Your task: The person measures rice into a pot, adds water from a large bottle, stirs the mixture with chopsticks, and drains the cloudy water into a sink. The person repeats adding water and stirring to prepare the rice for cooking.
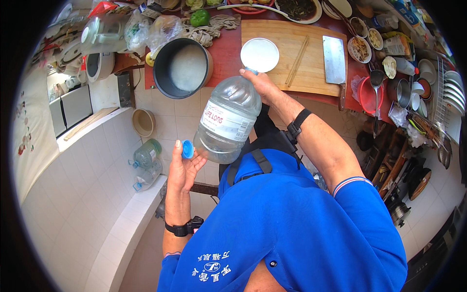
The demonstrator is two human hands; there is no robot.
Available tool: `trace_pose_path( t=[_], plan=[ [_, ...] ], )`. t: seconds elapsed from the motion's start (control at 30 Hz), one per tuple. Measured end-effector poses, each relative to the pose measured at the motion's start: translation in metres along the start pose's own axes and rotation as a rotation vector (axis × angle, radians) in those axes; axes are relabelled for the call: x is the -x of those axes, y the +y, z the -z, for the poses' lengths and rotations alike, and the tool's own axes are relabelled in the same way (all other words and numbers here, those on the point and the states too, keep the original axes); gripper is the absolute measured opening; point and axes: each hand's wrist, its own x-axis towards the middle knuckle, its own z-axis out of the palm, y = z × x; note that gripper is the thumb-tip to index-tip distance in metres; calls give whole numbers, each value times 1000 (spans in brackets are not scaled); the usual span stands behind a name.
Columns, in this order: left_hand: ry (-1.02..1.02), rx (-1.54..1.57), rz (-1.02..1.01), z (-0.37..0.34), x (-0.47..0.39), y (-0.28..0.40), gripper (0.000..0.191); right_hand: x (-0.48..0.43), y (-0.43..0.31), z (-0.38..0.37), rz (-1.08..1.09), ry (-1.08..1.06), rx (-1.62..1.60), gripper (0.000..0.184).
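Observation:
My right hand (261, 82) grips the neck of a large clear plastic water bottle (228, 122), which is tilted in front of my body. A blue bottle cap (187, 149) is held at the thumb of my left hand (186, 164), whose fingertips reach the bottle's lower end. Beyond the bottle, a dark inner cooking pot (158, 73) holds white grains, seemingly rice, under cloudy liquid. To its right, a white round plate or lid (259, 54) lies partly on the wooden cutting board (284, 33), with wooden chopsticks (297, 61) and a cleaver (334, 60) farther right.
The red tabletop (228, 54) carries a crumpled cloth (208, 31), a green pepper (200, 18) and plastic bags. Bowls of food and a red basin (365, 95) crowd the right side. Empty bottles (146, 157) stand on the low ledge at left, near a beige bucket (143, 123).

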Motion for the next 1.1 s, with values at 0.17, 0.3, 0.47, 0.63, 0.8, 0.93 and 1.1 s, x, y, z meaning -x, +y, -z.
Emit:
trace_pose_path(
  t=[0.17,0.3,0.47,0.63,0.8,0.93,1.1],
  plan=[
    [-3,-5,9,1,-1,-1,63,-4,7,1,13,22,18,48],
    [-5,-16,2,5,-5,-2,63,-9,13,3,-9,29,21,48],
    [2,-38,7,21,-19,-7,64,-1,15,-4,107,88,83,47],
    [16,0,36,41,-56,-20,73,35,-7,-27,287,243,327,47],
    [2,73,8,62,-81,-32,70,92,-38,-78,538,257,455,49],
    [-129,155,4,83,-89,-29,73,126,-50,-125,708,71,533,53],
    [-215,208,-21,134,-86,-16,77,130,-49,-193,783,-25,742,55]
  ],
)
